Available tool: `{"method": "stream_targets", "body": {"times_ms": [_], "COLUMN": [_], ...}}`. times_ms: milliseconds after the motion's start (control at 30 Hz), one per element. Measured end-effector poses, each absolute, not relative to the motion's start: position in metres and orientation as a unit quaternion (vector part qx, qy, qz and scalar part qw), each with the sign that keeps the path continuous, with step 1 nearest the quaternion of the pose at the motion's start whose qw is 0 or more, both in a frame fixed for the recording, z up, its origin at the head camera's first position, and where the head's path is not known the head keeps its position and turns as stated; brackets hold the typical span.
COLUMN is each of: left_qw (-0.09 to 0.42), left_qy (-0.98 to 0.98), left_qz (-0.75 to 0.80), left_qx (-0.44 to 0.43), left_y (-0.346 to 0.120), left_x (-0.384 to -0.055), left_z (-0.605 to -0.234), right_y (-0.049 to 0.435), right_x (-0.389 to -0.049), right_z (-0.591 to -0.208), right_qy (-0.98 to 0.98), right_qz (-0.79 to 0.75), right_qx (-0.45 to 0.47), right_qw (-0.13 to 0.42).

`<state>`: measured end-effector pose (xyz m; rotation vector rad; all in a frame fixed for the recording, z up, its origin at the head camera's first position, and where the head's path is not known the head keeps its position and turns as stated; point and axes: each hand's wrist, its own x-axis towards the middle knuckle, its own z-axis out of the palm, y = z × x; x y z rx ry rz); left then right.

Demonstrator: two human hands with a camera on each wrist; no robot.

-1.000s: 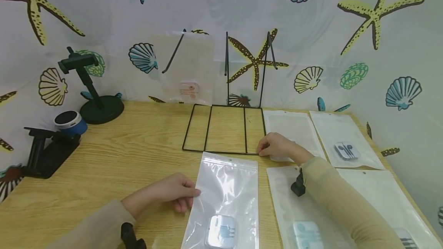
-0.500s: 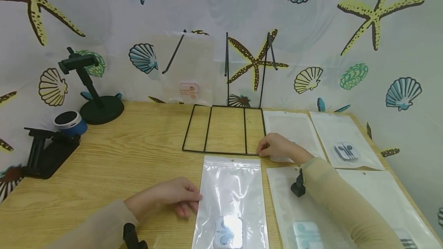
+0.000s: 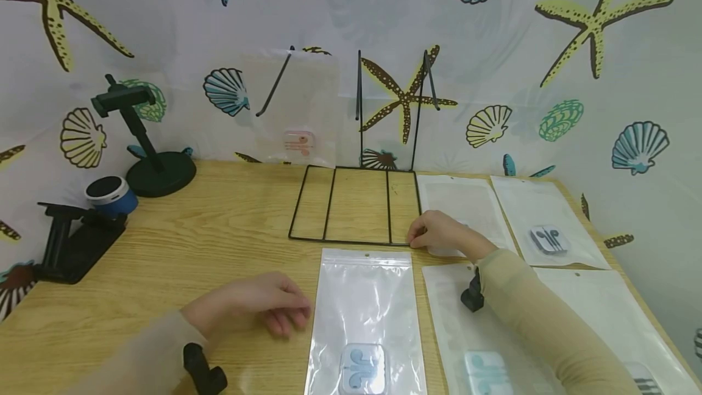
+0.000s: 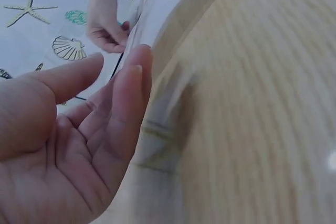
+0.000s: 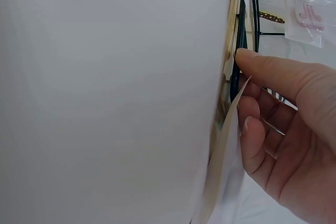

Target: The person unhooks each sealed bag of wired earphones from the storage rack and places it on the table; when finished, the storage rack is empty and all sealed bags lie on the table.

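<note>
My right hand [image 3: 441,231] pinches the front right corner of a black wire rack [image 3: 356,241]; in the right wrist view, thumb and fingers close around its dark bar [image 5: 239,51]. A clear zip bag [image 3: 364,303] lies flat in front of the rack, with a square white case of earphones [image 3: 363,367] at its near end. Just left of that bag is my left hand [image 3: 269,303], nothing between its thumb and loosely bent fingers [image 4: 128,87] in the left wrist view. Another bag [image 3: 298,108], containing a pink earphone case [image 3: 298,144], hangs on the rack's left hook.
To the right lie several more bags [image 3: 576,215] of earphones, partly beneath my right arm. At the left stand a black stand [image 3: 159,169], a blue-and-white round speaker [image 3: 112,195] and a low black holder [image 3: 82,249]. Behind the table hangs a shell-patterned cloth [image 3: 384,5].
The zip bag has shifted slightly right and straightened in front of the rack. My left hand has let go of its edge and drawn back left. My right hand has stayed on the rack.
</note>
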<state>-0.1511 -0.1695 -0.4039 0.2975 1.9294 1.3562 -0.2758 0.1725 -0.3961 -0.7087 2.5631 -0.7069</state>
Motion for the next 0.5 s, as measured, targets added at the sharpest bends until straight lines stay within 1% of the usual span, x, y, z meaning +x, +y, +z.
{"method": "stream_targets", "body": {"times_ms": [233, 367, 500], "left_qw": [0.381, 0.355, 0.309], "left_qy": [0.735, 0.744, 0.765], "left_qz": [0.534, 0.532, 0.532], "left_qx": [0.173, 0.192, 0.19], "left_y": [-0.191, -0.202, -0.214], "left_x": [-0.17, -0.18, -0.191], "left_z": [-0.389, -0.376, -0.363], "right_y": [0.172, 0.172, 0.174], "right_x": [-0.276, -0.276, -0.276], "right_z": [-0.396, -0.396, -0.397], "right_qy": [0.916, 0.915, 0.913], "right_qz": [-0.25, -0.25, -0.252], "right_qx": [-0.249, -0.252, -0.26], "right_qw": [0.194, 0.191, 0.186]}}
